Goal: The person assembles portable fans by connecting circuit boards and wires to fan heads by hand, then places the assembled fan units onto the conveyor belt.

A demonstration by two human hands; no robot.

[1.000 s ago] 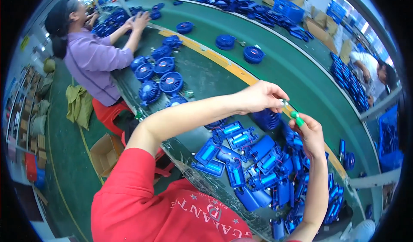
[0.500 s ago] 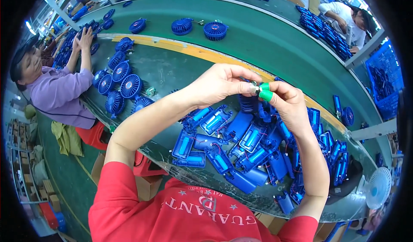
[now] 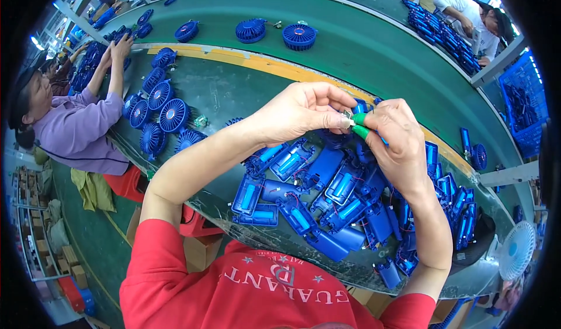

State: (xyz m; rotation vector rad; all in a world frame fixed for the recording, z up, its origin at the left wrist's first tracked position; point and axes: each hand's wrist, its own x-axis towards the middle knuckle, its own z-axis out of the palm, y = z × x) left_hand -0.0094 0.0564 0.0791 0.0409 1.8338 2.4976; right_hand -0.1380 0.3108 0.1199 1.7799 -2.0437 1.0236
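Note:
Both my hands meet over the far side of a pile of blue fan handle housings. My left hand (image 3: 304, 111) pinches a small circuit board (image 3: 347, 114) between thumb and forefinger. Green coverings wrap the thumb and forefinger tips of my right hand (image 3: 397, 133), which close on a tiny white connector at the board's edge. Whether the connector is fully seated cannot be made out. Beneath my fingers is a round blue fan head (image 3: 332, 139), partly hidden. Several open handle housings (image 3: 290, 164) nearby show bright blue batteries and thin wires.
Finished-looking round fan heads (image 3: 174, 115) stand at the left of the table. Beyond a yellow edge strip (image 3: 257, 66), a green conveyor belt (image 3: 362, 54) carries more. A co-worker in purple (image 3: 82, 124) works at left, another in white (image 3: 467, 28) far right. A white fan (image 3: 517, 250) stands right.
My right hand has turned, its back now showing more and its other fingers curled in, while the pinch stays at the board. Fan heads on the belt have shifted slightly right.

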